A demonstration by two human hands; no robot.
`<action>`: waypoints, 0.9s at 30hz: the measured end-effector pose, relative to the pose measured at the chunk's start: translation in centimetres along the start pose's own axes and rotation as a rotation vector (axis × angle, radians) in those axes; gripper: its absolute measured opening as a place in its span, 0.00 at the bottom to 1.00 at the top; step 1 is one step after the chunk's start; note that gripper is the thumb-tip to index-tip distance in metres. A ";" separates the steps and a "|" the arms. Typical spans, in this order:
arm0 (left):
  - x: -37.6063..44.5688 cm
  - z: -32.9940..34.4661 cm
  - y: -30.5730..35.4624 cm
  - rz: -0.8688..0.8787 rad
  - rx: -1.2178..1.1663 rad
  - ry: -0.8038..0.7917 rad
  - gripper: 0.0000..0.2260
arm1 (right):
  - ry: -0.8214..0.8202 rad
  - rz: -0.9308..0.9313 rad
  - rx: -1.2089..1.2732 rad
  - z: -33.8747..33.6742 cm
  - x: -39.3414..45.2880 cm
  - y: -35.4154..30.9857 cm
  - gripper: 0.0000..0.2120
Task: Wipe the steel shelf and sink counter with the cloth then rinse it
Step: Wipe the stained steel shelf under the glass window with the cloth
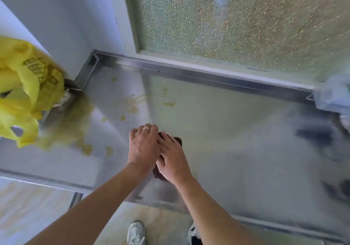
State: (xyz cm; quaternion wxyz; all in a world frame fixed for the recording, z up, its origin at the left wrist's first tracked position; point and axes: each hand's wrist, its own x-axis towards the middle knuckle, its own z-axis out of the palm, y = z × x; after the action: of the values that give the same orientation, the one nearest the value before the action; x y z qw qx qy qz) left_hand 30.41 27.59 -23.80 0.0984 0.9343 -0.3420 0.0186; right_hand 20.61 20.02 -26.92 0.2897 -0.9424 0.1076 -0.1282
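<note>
A dark maroon cloth [178,140] lies on the steel shelf [236,140], mostly covered by both hands. My left hand [143,146], with a ring on one finger, presses flat on the cloth's left part. My right hand [172,159] lies flat on the cloth beside it, fingers straight and overlapping the left hand's edge. Yellowish stains [132,102] dot the shelf to the upper left of the hands, and more stains [87,148] sit near its left front. The sink is not in view.
A yellow plastic bag [24,89] hangs at the left edge over the shelf's corner. A pale plastic bag [333,97] sits at the far right. Frosted glass [236,21] rises behind the shelf's raised back rim [198,74]. My shoes [136,233] show on the floor below.
</note>
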 end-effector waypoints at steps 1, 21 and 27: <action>-0.2 0.0 0.0 0.006 -0.014 0.012 0.08 | -0.006 -0.015 -0.002 -0.4 0.1 0.0 0.18; -3.1 0.8 0.3 0.097 -0.014 -0.122 0.09 | 0.262 0.497 -0.187 -1.6 -6.5 0.0 0.28; -3.5 0.3 -2.4 0.086 -0.061 -0.081 0.08 | 0.213 0.431 -0.086 2.3 -3.4 -5.5 0.27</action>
State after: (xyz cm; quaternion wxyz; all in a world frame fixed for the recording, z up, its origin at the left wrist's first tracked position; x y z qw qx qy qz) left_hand 29.22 31.54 -24.88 0.1120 0.9154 -0.3858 -0.0255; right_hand 18.85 26.59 -26.26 0.2568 -0.8903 0.3417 -0.1573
